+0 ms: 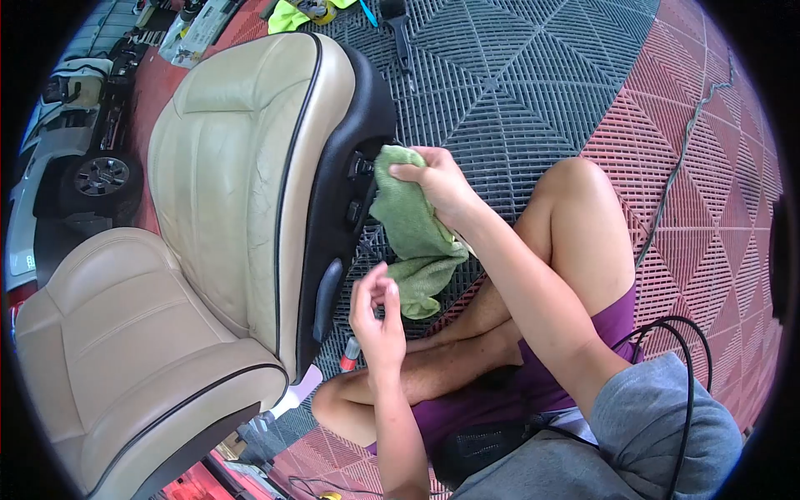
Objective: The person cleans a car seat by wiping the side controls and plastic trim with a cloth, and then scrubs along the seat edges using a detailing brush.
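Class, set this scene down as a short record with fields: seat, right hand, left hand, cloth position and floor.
Seat: tan leather-look car seat with dark piping and a black side panel
Right hand: gripping a green fabric cloth
Left hand: fingers partly curled, nothing visibly held; contact with the cloth unclear
Cloth position: hanging beside the black side panel
Floor: grey and red slatted tiles

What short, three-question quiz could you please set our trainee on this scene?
1. Which hand grips the green cloth?
2. True or false: the left hand wears a glove.
3. What colour is the side trim of the seat, next to the cloth?
A. White
B. Black
C. Red

Key:
1. The right hand.
2. False; it is bare.
3. B
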A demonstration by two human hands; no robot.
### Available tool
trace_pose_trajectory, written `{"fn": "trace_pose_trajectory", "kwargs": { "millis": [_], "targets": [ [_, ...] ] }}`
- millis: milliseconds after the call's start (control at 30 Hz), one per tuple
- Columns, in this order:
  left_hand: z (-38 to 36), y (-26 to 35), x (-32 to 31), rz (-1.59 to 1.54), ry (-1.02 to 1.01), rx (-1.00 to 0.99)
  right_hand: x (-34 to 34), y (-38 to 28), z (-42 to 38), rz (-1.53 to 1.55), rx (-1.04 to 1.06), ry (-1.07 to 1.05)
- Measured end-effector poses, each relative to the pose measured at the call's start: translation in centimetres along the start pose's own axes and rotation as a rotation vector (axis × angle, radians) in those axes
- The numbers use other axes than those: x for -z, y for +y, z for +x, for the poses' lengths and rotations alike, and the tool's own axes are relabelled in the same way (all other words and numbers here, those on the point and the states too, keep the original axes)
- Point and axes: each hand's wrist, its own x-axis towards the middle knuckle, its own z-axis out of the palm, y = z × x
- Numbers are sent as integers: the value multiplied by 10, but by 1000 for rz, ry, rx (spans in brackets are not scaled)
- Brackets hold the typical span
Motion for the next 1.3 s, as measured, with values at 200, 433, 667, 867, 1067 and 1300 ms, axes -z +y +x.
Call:
{"fn": "trace_pose_trajectory", "kwargs": {
  "millis": [200,433,667,867,1067,1300],
  "targets": [
    [60,23,-21,313,-117,-46,15,1,1,-333,200,180],
    [88,45,-29,1067,-242,56,10,-25,-10,-695,353,227],
    [92,36,-30,1193,-198,9,4,-17,-2,-717,473,160],
    [89,38,-29,1162,-174,-19,-17,-10,13,-917,709,164],
    [90,46,-27,1084,-228,70,-16,0,17,-1023,911,141],
    [36,57,-28,660,-360,123,-25,-6,7,-1255,947,140]
  ]
}}
